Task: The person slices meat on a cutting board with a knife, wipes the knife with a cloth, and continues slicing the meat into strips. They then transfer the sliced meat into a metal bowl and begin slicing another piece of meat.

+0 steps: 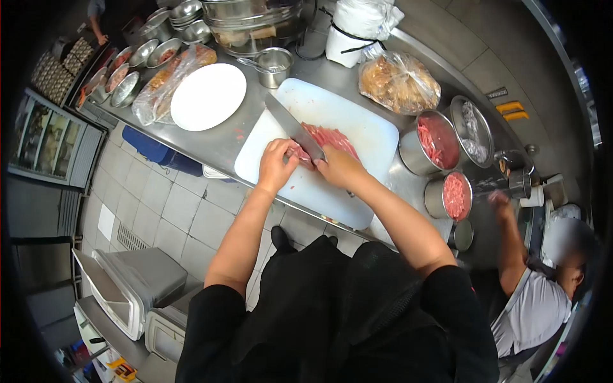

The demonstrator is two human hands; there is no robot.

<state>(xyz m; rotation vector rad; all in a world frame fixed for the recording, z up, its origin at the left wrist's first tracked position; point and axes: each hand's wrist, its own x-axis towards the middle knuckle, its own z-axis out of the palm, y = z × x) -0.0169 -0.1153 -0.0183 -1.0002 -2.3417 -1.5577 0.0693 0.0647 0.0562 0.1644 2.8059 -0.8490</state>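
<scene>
A white cutting board [373,124] lies at an angle across the steel counter, with raw red meat on it. My right hand [341,171] grips a broad-bladed kitchen knife [287,121], whose tip points to the upper left. Left of the blade, my left hand [274,163] has its fingers curled onto a piece of raw meat [301,155], close to the knife. Sliced meat [335,139] lies in a row on the blade's other side. My fingers partly hide the held piece and the knife's handle.
Steel pots of cut meat [434,143] and pale red meat [454,195] stand right of the board. A white plate [209,97], small steel pot [276,67] and bagged food [399,83] sit around it. Another person [533,306] works at the right.
</scene>
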